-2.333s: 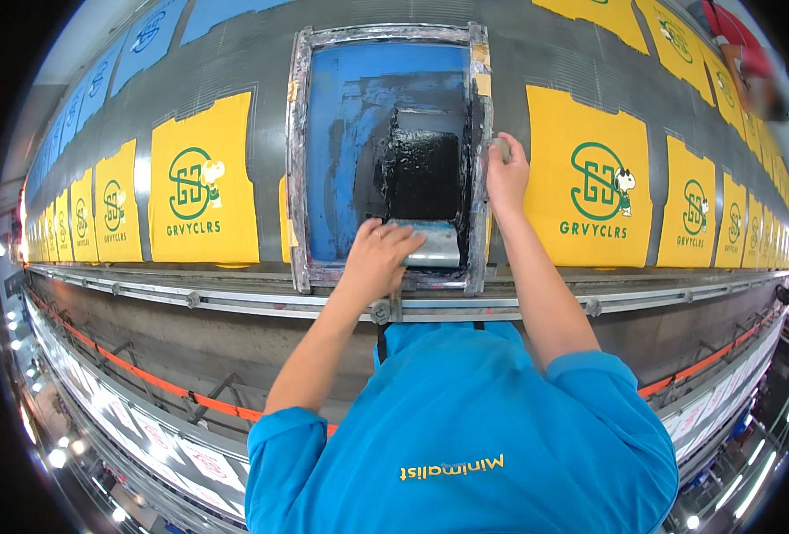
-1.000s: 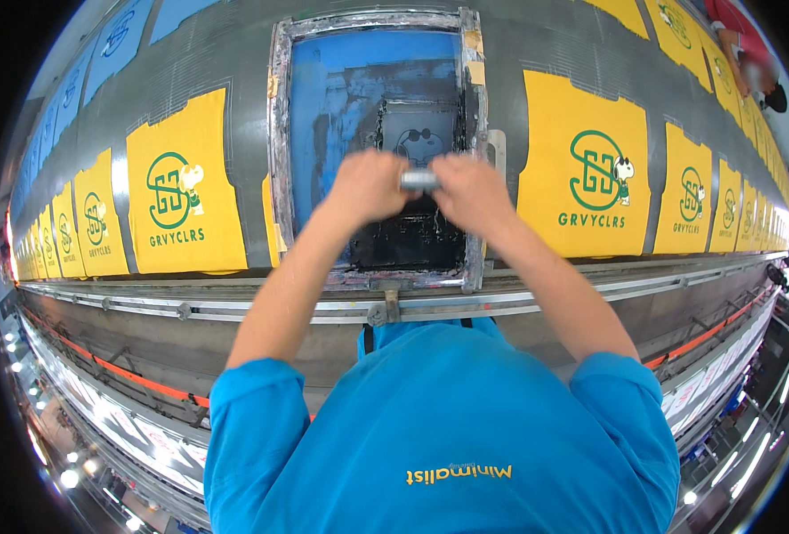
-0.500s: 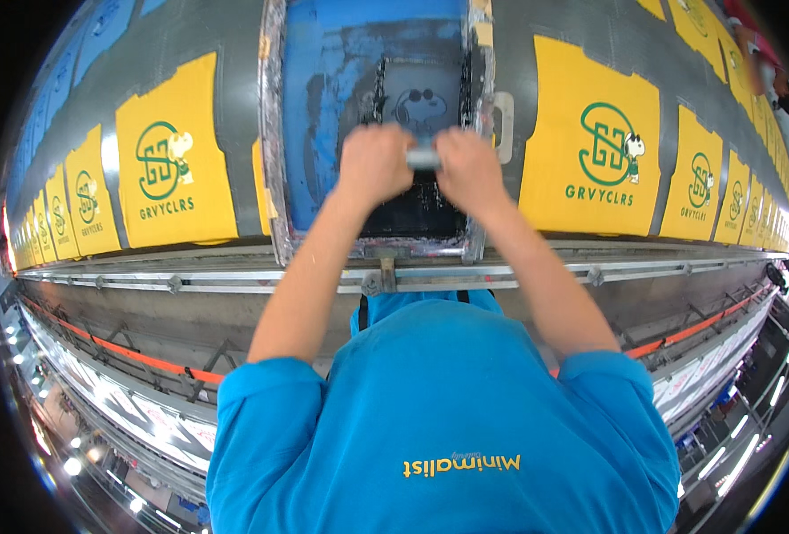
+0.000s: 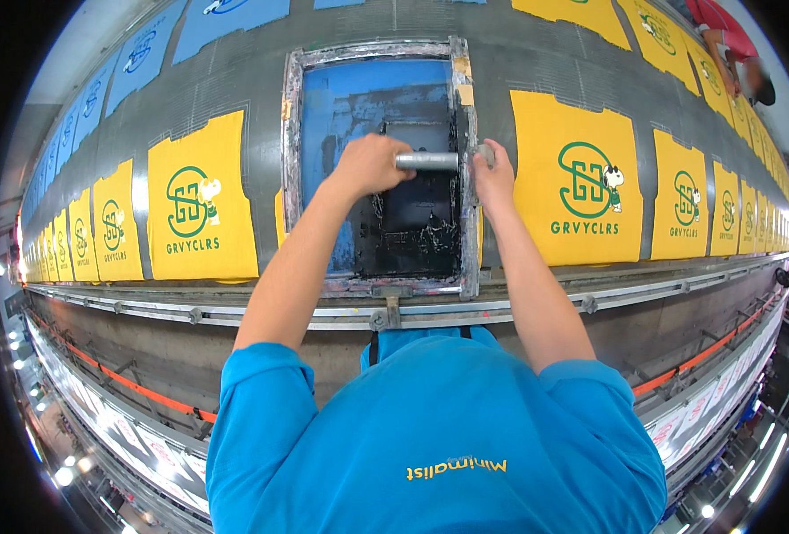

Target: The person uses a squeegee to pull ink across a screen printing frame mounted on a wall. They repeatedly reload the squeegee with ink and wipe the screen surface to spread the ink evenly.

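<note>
Grey table [image 4: 261, 84] beneath; our left hand [image 4: 373, 165] wraps the silver bar's [image 4: 432, 161] left end. Bar lies crosswise above the screen frame [image 4: 294, 133], pointing toward our right hand [image 4: 494, 180], fingers curled round its side handle [image 4: 486, 155].

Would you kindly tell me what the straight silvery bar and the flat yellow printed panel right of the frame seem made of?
The straight silvery bar looks like smooth bare metal, from its grey sheen. The flat yellow printed panel appears to be matte fabric, given its garment-like outline and lack of gloss; fibre unclear.
</note>
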